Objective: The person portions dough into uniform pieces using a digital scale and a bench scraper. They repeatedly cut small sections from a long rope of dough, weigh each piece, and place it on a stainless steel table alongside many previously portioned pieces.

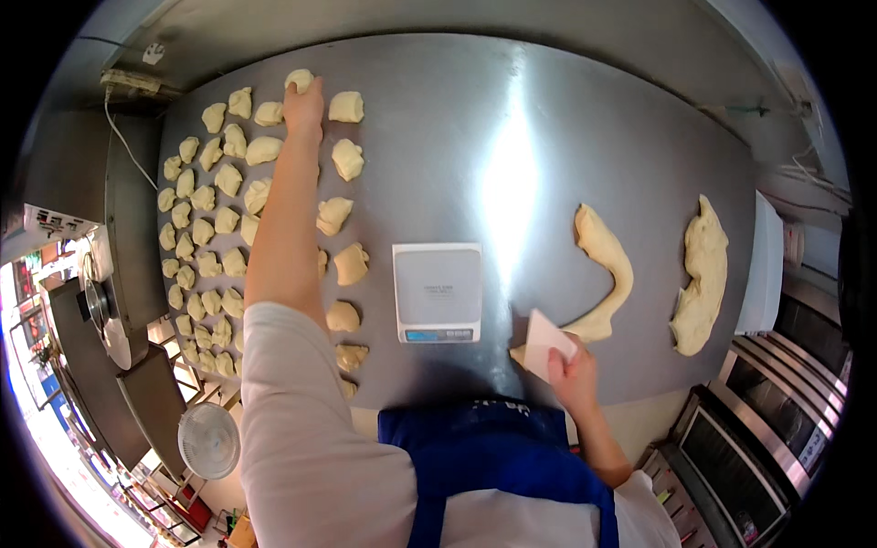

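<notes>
My left hand (303, 109) reaches to the far left of the steel table, its fingers on a dough piece (299, 80) at the far end of a row. Whether that piece is lifted or rests on the steel, I cannot tell. In my right hand (574, 377) is a pale dough scraper (545, 342), held tilted near the table's front edge. Behind the scraper a bit of dough (519, 354) shows, partly hidden. A curved dough strip (612, 274) runs up from beside my right hand. Left of the scraper stands a white digital scale (438, 288) with a bare platform and a lit display.
Several rows of dough pieces (228, 179) cover the table's left side; my left arm hides some. A larger dough slab (702, 277) lies at the right. The steel table (425, 151) meets a wall at the back. A fan (209, 440) stands lower left.
</notes>
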